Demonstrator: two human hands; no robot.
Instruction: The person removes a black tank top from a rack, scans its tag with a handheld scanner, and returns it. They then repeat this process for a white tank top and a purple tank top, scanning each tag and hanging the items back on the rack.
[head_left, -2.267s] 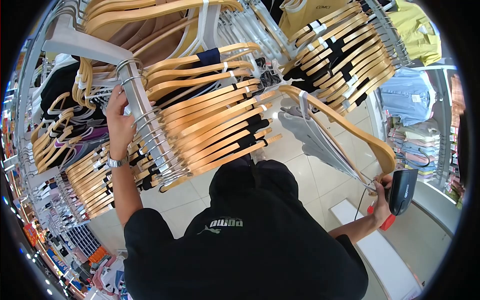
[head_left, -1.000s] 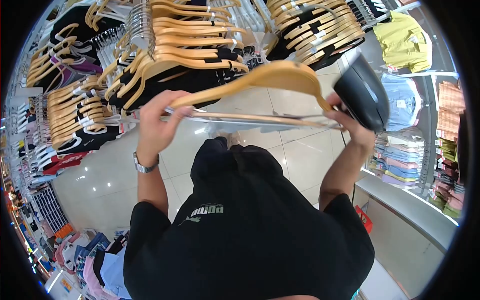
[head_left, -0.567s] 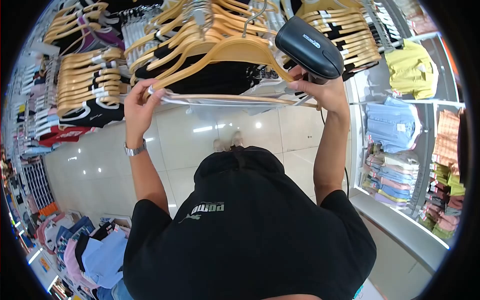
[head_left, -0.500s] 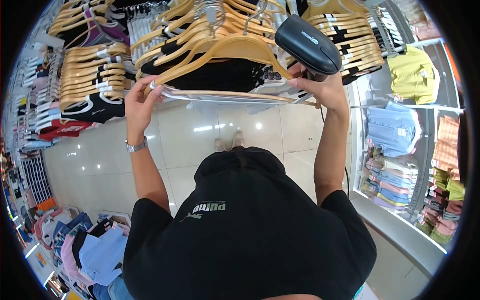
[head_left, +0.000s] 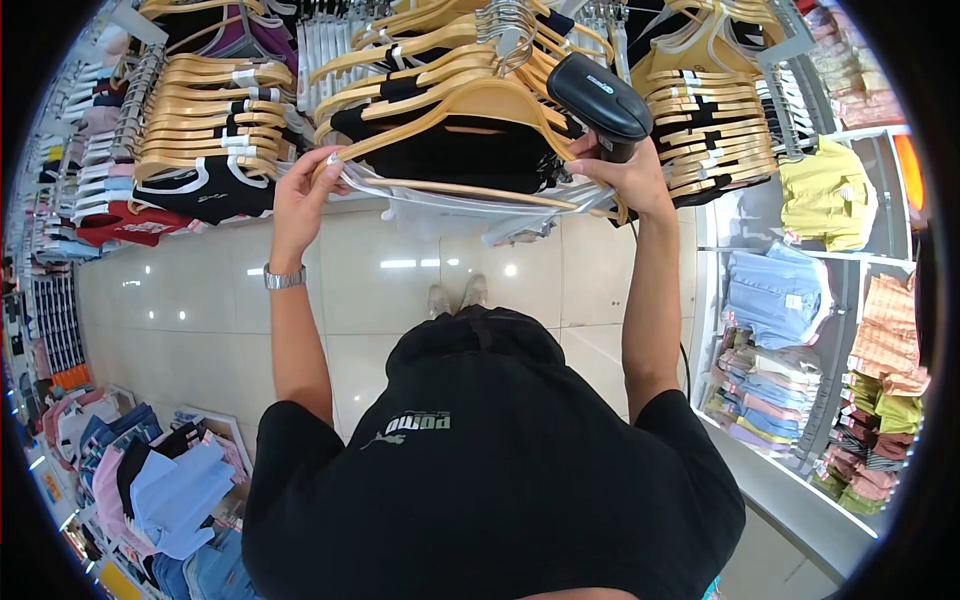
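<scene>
A wooden hanger [head_left: 487,92] on the rack is held at its two ends between my hands. My left hand [head_left: 303,198] is closed, thumb and fingers pinching its left end and a white strap there. A white garment [head_left: 415,217] hangs below, with a wooden bar [head_left: 480,191] across it. My right hand [head_left: 632,180] is closed around a black barcode scanner [head_left: 600,98], its handle mostly hidden by the fingers. The same hand's thumb and fingertips are at the hanger's right end. Black garments [head_left: 440,150] on more hangers sit just behind.
Wooden hangers with clothes crowd the rack to the left [head_left: 215,115] and right [head_left: 715,130]. Shelves on the right hold a yellow shirt [head_left: 828,195], a blue shirt [head_left: 775,290] and folded clothes. Folded clothes [head_left: 170,490] lie at lower left. Tiled floor [head_left: 430,265] surrounds my shoes.
The view has shifted a little. My left hand has come slightly inward, and the scanner sits slightly lower and further left. The hanger's hook is now up among the other hooks. Both hands keep their grip.
</scene>
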